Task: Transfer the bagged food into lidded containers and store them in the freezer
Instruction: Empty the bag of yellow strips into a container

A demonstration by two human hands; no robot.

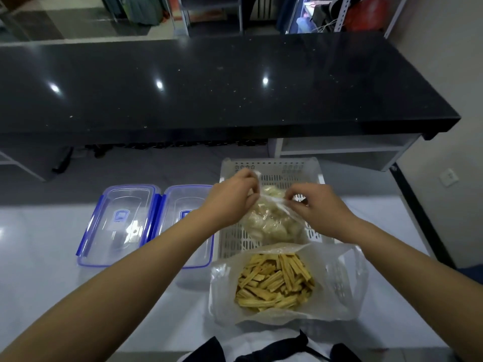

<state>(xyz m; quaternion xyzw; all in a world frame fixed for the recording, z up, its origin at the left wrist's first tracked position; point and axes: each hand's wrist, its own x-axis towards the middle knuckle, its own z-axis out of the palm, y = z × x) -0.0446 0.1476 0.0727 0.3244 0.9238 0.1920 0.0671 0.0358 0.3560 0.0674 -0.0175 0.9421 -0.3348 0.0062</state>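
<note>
Head view. Both hands up over the white basket [271, 165], working the neck of a clear bag [269, 220] of pale, lumpy food. Left hand [231, 198] has fingers curled, pinching the bag's top edge at the far side. Right hand [317, 210] pinches the plastic just beside it, thumb and fingers closed on a stretched fold. Looks like the opening step: untying or pulling the mouth apart. Bag hangs or rests partly in the basket; cannot tell which.

Second bag [285, 283] sits nearer, at the basket's near end on the white counter [39, 257], mouth already wide open, full of yellow ridged sticks.

Two clear containers with blue clips lie side by side left of the basket: left box [117, 223] and right box [190, 202], the latter partly behind the left forearm. Lids appear on.

Risks, judged from here:
- Thin film under opposed pull could tear suddenly; pieces would drop through or around the slotted basket.
- Open stick bag is slack and unsupported; a knock from a forearm could tip it and spill.
- Boxes not yet opened, so nowhere ready to pour.

Pale food: irregular whitish chunks, packed tight, film clinging, slightly frosted or cloudy. Bag looks soft and shapeless.
</note>
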